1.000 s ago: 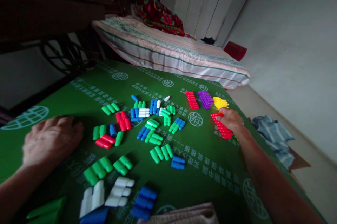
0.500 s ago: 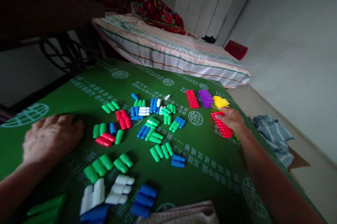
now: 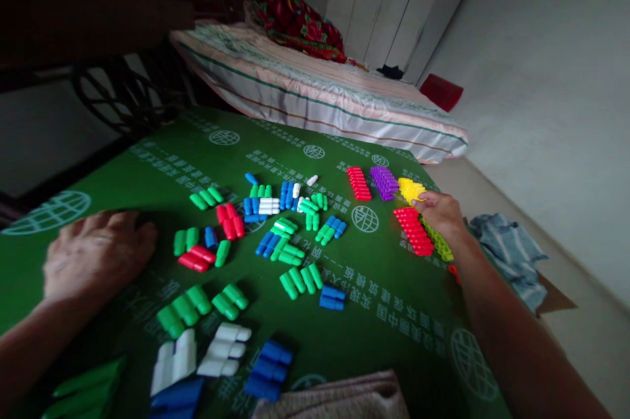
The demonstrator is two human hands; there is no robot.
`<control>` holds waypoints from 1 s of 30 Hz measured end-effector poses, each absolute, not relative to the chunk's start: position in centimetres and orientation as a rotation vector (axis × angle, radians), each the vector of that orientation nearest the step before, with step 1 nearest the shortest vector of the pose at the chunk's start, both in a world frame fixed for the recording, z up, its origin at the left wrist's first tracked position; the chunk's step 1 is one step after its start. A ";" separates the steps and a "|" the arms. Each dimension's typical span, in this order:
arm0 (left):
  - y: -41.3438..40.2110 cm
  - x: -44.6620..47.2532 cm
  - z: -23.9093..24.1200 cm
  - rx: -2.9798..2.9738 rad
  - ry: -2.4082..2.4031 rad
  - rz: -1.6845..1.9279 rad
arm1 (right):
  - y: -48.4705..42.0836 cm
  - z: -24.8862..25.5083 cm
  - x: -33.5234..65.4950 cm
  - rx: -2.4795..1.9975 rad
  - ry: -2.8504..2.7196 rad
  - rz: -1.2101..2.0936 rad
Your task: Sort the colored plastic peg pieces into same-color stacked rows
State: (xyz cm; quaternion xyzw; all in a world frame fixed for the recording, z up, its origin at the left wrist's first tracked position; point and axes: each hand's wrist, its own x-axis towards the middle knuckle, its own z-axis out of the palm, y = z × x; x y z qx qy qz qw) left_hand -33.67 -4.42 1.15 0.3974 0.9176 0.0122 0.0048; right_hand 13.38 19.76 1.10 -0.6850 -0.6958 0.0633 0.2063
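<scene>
Blocks in yellow [image 3: 410, 190] stand in a row near the right edge of the green desk [image 3: 394, 307], the right hand's [image 3: 441, 211] fingertips at their near end; I cannot tell whether they pinch it. A purple row [image 3: 384, 182] and 2 red rows [image 3: 414, 231] lie nearby, with a lime row [image 3: 437, 239] beside the wrist. The left hand [image 3: 101, 251] rests palm down, thumb apart from its fingers, left of the scattered green pieces [image 3: 185, 311].
</scene>
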 end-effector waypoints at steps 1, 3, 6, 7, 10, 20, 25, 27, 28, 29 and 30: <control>-4.4 -33.6 1.3 1.244 2.872 0.054 | 19.6 1.2 13.3 -1.898 -1.928 0.181; -4.4 -33.6 1.3 1.268 2.868 0.085 | 19.3 1.6 13.0 -1.860 -1.912 0.199; -4.4 -34.1 0.8 1.283 2.880 0.068 | 18.6 2.3 12.1 -1.763 -1.910 0.253; -4.5 -34.3 0.5 1.283 2.892 0.062 | 18.2 2.5 11.7 -1.722 -1.915 0.280; -4.7 -34.7 -0.2 1.330 2.924 0.114 | 16.7 2.9 9.6 -1.561 -1.985 0.416; -5.6 -33.8 -1.0 1.404 2.991 0.213 | 7.9 2.8 -2.5 -1.026 -2.523 0.719; -5.7 -33.9 -1.6 1.396 3.038 0.251 | 4.5 3.6 -9.9 -0.703 -2.848 0.404; -5.8 -33.9 -1.8 1.403 3.042 0.265 | 4.2 3.6 -12.4 -0.604 -2.923 0.276; -5.8 -33.9 -1.8 1.403 3.045 0.271 | 4.2 3.5 -13.4 -0.568 -2.953 0.226; -5.9 -33.9 -1.9 1.403 3.048 0.277 | 4.3 3.3 -14.3 -0.546 -2.978 0.184; -5.9 -33.8 -1.9 1.402 3.053 0.281 | 4.5 3.1 -15.0 -0.535 -3.000 0.151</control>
